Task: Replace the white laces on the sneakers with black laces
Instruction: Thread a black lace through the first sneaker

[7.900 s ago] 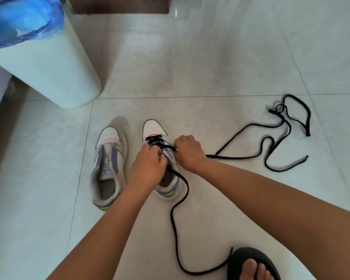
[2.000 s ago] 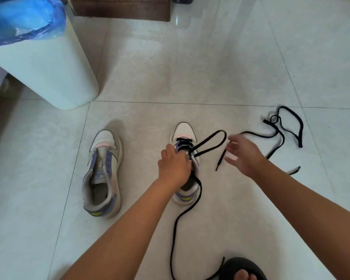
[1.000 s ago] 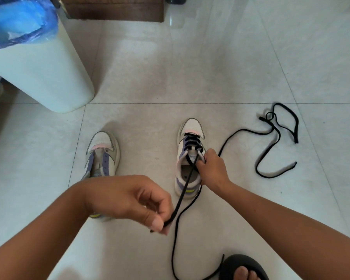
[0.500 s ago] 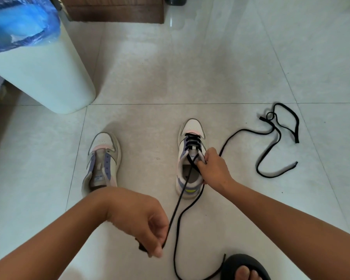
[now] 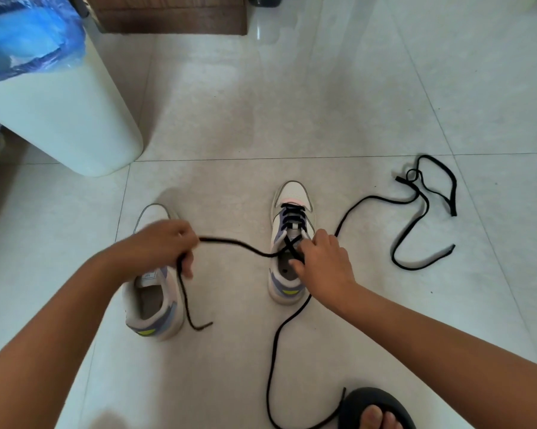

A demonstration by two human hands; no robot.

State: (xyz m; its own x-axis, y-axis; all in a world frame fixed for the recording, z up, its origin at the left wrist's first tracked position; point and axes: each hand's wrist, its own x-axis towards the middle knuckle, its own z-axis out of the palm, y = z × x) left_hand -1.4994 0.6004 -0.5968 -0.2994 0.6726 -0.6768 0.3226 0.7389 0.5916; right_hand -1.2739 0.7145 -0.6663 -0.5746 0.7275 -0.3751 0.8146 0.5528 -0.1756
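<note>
The white bin (image 5: 59, 113) fills the upper left of the frame, lined with a blue plastic bag (image 5: 22, 32). Its contents cannot be seen.

Two sneakers stand on the tiled floor (image 5: 323, 103) near the frame centre, toes toward the top. The unlaced sneaker (image 5: 151, 298), left of centre, carries no lace. Its opening shows only the insole. The laced sneaker (image 5: 290, 243), right of centre, has black crossings in its lower eyelets. The upper eyelets are not yet filled.

The left hand (image 5: 161, 246) is curled round one run of the black lace (image 5: 239, 246) and draws it out sideways to the left, above the unlaced sneaker. This is likely done to take up slack through the eyelets. The free tip hangs below the fist toward the floor.

The right hand (image 5: 323, 261) rests on the tongue and collar of the laced sneaker, apparently to steady it against the pull. Its fingertips lie at the lace crossing. Whether they pinch the lace cannot be told.

The second black lace (image 5: 425, 193) lies in loose loops on the floor at the right of the frame, well apart from both sneakers. One run of it reaches the right hand. A further run trails from beside the laced sneaker's heel to a dark sandal (image 5: 375, 407) at the bottom edge.
</note>
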